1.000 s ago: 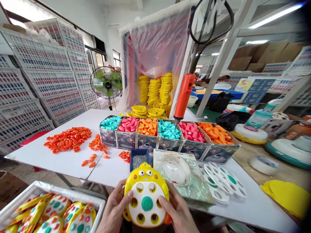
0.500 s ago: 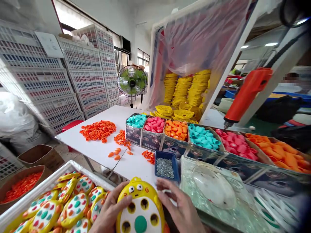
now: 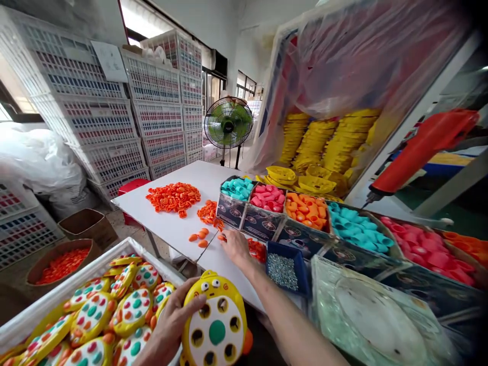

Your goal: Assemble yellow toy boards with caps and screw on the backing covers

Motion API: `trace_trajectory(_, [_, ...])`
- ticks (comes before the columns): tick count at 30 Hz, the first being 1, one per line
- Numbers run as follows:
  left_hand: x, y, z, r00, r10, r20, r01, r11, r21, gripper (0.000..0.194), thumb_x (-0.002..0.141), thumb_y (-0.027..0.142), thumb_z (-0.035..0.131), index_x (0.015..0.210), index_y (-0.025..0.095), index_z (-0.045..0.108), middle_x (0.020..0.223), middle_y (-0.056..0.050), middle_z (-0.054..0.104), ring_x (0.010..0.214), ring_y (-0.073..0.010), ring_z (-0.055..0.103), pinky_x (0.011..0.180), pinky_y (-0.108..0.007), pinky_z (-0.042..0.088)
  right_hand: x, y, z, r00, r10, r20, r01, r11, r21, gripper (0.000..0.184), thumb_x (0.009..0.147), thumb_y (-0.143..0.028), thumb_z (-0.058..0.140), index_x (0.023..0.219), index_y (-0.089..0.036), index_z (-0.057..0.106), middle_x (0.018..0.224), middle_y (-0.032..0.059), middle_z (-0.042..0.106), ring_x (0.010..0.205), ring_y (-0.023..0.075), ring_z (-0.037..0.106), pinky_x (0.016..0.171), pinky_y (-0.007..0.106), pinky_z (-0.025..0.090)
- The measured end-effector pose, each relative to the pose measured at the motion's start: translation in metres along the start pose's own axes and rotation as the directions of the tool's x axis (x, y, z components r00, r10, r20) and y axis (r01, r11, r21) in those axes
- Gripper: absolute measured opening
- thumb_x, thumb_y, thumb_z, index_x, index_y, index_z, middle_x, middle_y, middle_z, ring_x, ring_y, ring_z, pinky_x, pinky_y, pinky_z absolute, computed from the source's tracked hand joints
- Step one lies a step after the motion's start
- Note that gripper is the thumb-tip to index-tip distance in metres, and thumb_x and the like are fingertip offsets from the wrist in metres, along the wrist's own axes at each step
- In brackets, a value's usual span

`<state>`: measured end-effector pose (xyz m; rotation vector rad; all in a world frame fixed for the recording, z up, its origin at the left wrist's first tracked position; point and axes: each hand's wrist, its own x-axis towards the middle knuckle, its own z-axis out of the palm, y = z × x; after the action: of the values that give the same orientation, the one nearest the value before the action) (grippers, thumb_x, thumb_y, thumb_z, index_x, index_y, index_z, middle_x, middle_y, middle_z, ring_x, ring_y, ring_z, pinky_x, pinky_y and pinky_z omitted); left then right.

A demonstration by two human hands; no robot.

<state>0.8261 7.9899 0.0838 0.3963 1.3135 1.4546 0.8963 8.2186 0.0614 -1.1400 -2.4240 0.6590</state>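
Observation:
My left hand (image 3: 177, 310) grips the left edge of a yellow toy body (image 3: 217, 325), its thumb lying across the front. The toy has a face with white eyes, a white belly with several round holes and a green disc at the centre. An orange part sticks out at its lower right. Across the white table, my right hand (image 3: 235, 248) reaches forward, with its fingertips closed on a small orange oval piece (image 3: 221, 237). Several loose orange oval pieces (image 3: 199, 236) lie just left of that hand, and a small pile of orange parts (image 3: 209, 212) lies beyond it.
A white crate (image 3: 131, 246) of finished-looking toys stands at left. Boxes of teal (image 3: 354, 229), pink and orange pegs line the table, near a blue tray (image 3: 301, 272) of screws. A red electric screwdriver (image 3: 423, 152) hangs at right; a fan (image 3: 227, 124) stands behind.
My right hand has left the toy's right side and stretched forward to the orange oval piece. My left hand still holds the toy. The view has turned left.

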Motion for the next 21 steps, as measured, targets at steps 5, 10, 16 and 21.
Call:
trace_trajectory(5, [0.000,-0.005,-0.008,1.000,-0.012,-0.023,0.012,1.000,0.001,0.065,0.068,0.039,0.089,0.123,0.020,0.062,0.094,-0.009,0.082,0.080,-0.0302,0.079,0.069,-0.035,0.062,0.009,0.008,0.009,0.999,0.040,-0.002,-0.040,0.992,0.117,0.020,0.098,-0.034,0.061,0.103,-0.016,0.068,0.111,0.0065,0.068,0.106,0.0218,0.064,0.097,0.045,0.051])
trace_trajectory(10, [0.002,-0.004,-0.015,1.000,0.007,0.014,-0.007,1.000,0.001,0.061,0.070,0.039,0.088,0.122,0.019,0.063,0.096,-0.010,0.082,0.078,-0.0285,0.078,0.068,-0.033,0.061,0.003,0.014,0.003,0.999,0.028,0.042,-0.043,0.914,0.403,0.023,0.095,-0.037,0.061,0.097,-0.015,0.069,0.094,0.0076,0.072,0.089,0.0201,0.067,0.083,0.036,0.054])
trace_trajectory(16, [0.002,0.001,-0.013,0.998,0.021,0.060,-0.022,0.999,0.028,0.058,0.071,0.039,0.087,0.121,0.021,0.063,0.098,-0.008,0.081,0.080,-0.0273,0.078,0.070,-0.033,0.061,-0.044,0.008,-0.027,0.987,-0.071,0.142,-0.047,0.725,0.687,0.043,0.088,-0.050,0.064,0.112,-0.014,0.070,0.086,0.0063,0.073,0.076,0.0175,0.066,0.069,0.029,0.053])
trace_trajectory(21, [-0.009,0.003,0.004,0.995,0.010,0.102,-0.019,0.996,0.085,0.057,0.068,0.041,0.088,0.117,0.022,0.066,0.094,-0.006,0.081,0.077,-0.0245,0.076,0.066,-0.028,0.057,-0.100,-0.011,-0.073,0.941,-0.271,0.201,0.058,0.717,0.694,0.030,0.087,-0.043,0.071,0.106,-0.020,0.077,0.095,0.0055,0.075,0.084,0.0182,0.067,0.073,0.027,0.053])
